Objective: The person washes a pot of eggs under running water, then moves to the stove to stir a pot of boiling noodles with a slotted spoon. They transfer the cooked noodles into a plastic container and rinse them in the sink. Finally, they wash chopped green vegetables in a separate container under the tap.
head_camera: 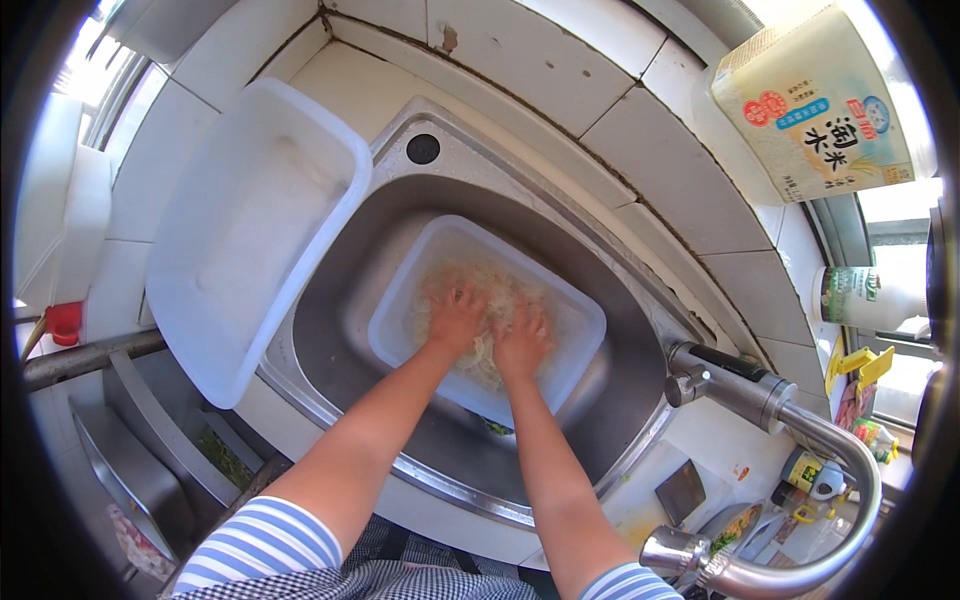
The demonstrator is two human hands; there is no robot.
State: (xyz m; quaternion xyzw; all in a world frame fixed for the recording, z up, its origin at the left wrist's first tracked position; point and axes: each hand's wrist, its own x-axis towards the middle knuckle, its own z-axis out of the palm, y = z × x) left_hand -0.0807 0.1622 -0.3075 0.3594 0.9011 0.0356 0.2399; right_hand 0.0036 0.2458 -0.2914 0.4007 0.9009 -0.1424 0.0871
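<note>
A translucent plastic tub (581, 337) sits in the stainless-steel sink (337, 300), holding cloudy water and a mass of pale thin strands (480, 360). Both of my hands are down in it, side by side. My left hand (456, 319) presses into the strands with its fingers spread and their tips sunk in the water. Close beside it, my right hand (521, 341) is also among the strands, fingertips partly hidden. Some strands show between the two wrists. What kind of food the strands are cannot be settled. Something dark green (491, 426) peeks out below the tub's near edge.
A larger translucent tub (247, 225) leans over the sink's left rim. The steel faucet (847, 465) curves along the right, its spout head near my right forearm. A cleaver (681, 491) and a plate of food (739, 529) lie beyond. A labelled jug (817, 112) stands at upper right.
</note>
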